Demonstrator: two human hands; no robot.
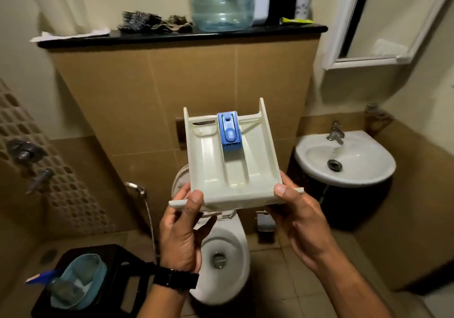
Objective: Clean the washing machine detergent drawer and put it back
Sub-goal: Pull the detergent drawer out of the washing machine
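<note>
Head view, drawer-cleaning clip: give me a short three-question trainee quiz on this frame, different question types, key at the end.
1. True or false: the drawer is held by both the left hand and the right hand.
2. The blue insert sits in which part of the drawer: A) middle channel, far end; B) left compartment; C) near edge?
3. Fill in: the sink lies to the ____ of the drawer.

Key: 1 true; 2 A; 3 right.
</note>
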